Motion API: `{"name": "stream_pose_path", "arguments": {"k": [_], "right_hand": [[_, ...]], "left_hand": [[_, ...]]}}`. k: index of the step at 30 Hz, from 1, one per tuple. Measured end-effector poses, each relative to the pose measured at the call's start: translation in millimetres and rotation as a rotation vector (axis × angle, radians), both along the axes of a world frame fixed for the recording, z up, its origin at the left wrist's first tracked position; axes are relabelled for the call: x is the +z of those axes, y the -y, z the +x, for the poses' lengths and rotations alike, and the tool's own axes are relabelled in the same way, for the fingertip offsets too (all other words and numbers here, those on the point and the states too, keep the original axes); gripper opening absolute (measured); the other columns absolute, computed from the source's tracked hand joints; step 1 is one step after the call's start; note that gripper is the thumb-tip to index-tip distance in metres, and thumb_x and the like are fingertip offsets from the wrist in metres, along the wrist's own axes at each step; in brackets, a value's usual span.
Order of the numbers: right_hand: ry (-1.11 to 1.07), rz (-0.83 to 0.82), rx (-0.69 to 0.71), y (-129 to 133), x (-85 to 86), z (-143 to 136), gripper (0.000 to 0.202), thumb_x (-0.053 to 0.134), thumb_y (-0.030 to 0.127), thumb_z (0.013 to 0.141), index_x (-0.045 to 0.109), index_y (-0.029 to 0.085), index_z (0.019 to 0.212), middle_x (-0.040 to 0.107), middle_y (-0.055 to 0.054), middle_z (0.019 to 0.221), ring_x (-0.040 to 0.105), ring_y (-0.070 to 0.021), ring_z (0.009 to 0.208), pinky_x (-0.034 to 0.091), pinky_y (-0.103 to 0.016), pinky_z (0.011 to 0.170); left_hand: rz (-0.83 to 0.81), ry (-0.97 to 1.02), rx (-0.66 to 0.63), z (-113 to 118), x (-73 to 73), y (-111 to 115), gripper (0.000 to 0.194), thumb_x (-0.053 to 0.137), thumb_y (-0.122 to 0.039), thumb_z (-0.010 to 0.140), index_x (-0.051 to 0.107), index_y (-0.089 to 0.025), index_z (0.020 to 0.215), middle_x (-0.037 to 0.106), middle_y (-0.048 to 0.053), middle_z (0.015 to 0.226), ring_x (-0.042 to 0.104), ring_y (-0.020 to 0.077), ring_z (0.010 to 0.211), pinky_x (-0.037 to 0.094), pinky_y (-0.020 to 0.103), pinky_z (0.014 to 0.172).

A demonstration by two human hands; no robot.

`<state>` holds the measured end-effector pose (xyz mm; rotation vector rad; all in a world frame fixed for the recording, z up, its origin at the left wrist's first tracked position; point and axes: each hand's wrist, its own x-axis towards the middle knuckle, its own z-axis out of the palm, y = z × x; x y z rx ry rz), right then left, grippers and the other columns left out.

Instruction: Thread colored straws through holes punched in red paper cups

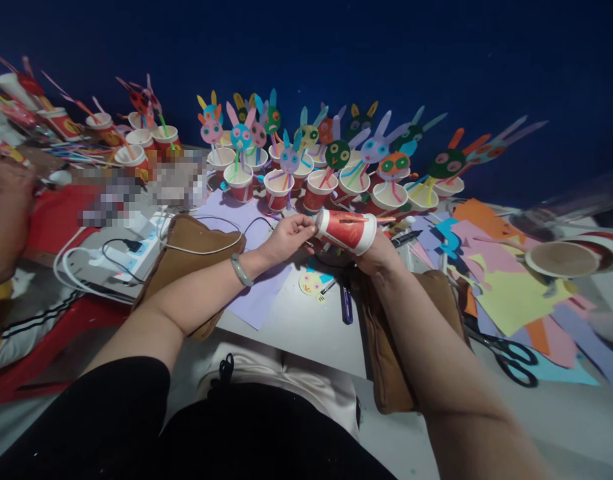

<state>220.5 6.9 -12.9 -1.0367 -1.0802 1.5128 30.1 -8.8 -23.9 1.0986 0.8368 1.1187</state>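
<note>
A red and white paper cup [347, 230] lies sideways in the air over the table, its wide rim to the right. An orange strip [381, 219] runs along its upper side and sticks out past the rim. My right hand [378, 255] supports the cup at the rim end; its fingers are mostly hidden behind or in the cup. With closed fingertips, my left hand [292, 237] grips the cup's narrow base. Below lie a yellow paper face [310, 284], a small round tag [321, 299] and a purple utility knife [346, 304].
Several cups with paper rabbit heads [289, 160] line the back. Coloured paper scraps [506, 293], scissors [511, 357] and stacked cups [561, 259] are at right. Brown cushions [191, 247] flank my arms. A power strip [136, 250] and another person's arm [6, 213] are at left.
</note>
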Motion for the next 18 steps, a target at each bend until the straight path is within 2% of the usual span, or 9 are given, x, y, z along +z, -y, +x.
{"name": "stream_pose_path", "arguments": {"k": [3, 6, 9, 14, 18], "right_hand": [[-0.042, -0.022, 0.019, -2, -0.7, 4, 0.042, 0.097, 0.041, 0.057, 0.079, 0.021, 0.088, 0.081, -0.001, 0.086, 0.074, -0.0189, 0.076, 0.062, -0.032, 0.072], [-0.05, -0.019, 0.081, -1, 2.0, 5, 0.035, 0.095, 0.04, 0.061, 0.078, 0.021, 0.085, 0.079, 0.001, 0.082, 0.069, -0.0152, 0.068, 0.059, -0.028, 0.065], [-0.043, -0.026, 0.077, 0, 1.6, 4, 0.036, 0.094, 0.042, 0.063, 0.079, 0.02, 0.089, 0.078, -0.001, 0.08, 0.068, -0.016, 0.066, 0.057, -0.029, 0.061], [-0.06, 0.032, 0.06, -1, -11.3, 6, 0.035, 0.093, 0.042, 0.065, 0.081, 0.024, 0.092, 0.082, -0.002, 0.092, 0.073, -0.0206, 0.08, 0.063, -0.034, 0.074], [-0.043, 0.047, 0.037, -2, -13.9, 6, 0.034, 0.094, 0.046, 0.066, 0.079, 0.026, 0.089, 0.08, -0.001, 0.086, 0.073, -0.022, 0.078, 0.064, -0.037, 0.074]], "left_hand": [[0.095, 0.02, -0.015, -1, -1.6, 1, 0.031, 0.081, -0.038, 0.085, 0.061, -0.014, 0.089, 0.064, -0.004, 0.074, 0.063, 0.0076, 0.059, 0.058, 0.022, 0.055], [0.178, 0.033, -0.034, -3, -0.2, 3, 0.04, 0.084, -0.047, 0.081, 0.062, -0.015, 0.09, 0.067, -0.002, 0.076, 0.066, 0.0076, 0.063, 0.058, 0.021, 0.058], [0.216, 0.047, -0.046, -3, 1.4, 5, 0.044, 0.085, -0.05, 0.08, 0.061, -0.015, 0.092, 0.068, -0.002, 0.075, 0.066, 0.0067, 0.06, 0.056, 0.02, 0.058], [0.26, 0.042, -0.015, 0, -2.2, 4, 0.045, 0.085, -0.051, 0.08, 0.062, -0.015, 0.094, 0.069, -0.001, 0.081, 0.067, 0.007, 0.065, 0.055, 0.02, 0.06], [0.285, 0.028, -0.031, -1, -6.8, 2, 0.042, 0.083, -0.049, 0.082, 0.062, -0.015, 0.096, 0.068, 0.0, 0.083, 0.066, 0.0076, 0.069, 0.055, 0.02, 0.063]]}}
